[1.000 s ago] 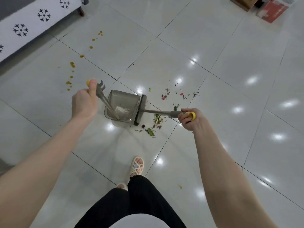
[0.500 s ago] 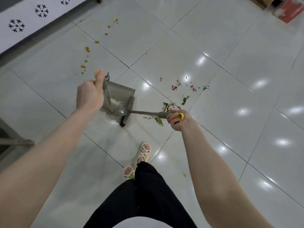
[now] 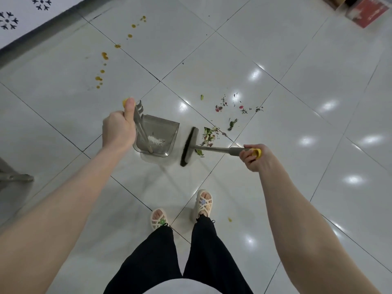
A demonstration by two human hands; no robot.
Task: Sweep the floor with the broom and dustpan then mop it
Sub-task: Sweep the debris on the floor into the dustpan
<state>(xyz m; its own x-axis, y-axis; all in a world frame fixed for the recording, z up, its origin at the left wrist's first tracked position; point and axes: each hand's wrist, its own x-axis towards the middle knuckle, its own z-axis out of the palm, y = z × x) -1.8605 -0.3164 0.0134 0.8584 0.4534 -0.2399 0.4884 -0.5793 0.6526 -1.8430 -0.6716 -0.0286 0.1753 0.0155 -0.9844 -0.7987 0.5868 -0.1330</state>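
My left hand [image 3: 118, 129] grips the yellow-capped upright handle of a translucent grey dustpan [image 3: 161, 132], which rests on the white tiled floor with white crumbs inside. My right hand [image 3: 253, 157] grips the grey, yellow-tipped handle of a small broom [image 3: 188, 146]. The dark brush head stands a short gap to the right of the dustpan's mouth. Green leaves and pink scraps [image 3: 210, 134] lie just right of the brush, and more bits [image 3: 231, 105] are scattered farther back. A trail of orange drops [image 3: 102, 66] runs across the tiles at the upper left.
My sandalled feet [image 3: 201, 203] stand just below the broom. A patterned white panel with a dark base [image 3: 31, 24] runs along the upper left. A red box [image 3: 368, 12] lies at the top right. A grey metal leg [image 3: 14, 177] pokes in at the left edge.
The broom head has pulled away to the right from the dustpan's mouth, toward the leaf pile. The dustpan stays on the floor in my left hand. My feet have shifted apart.
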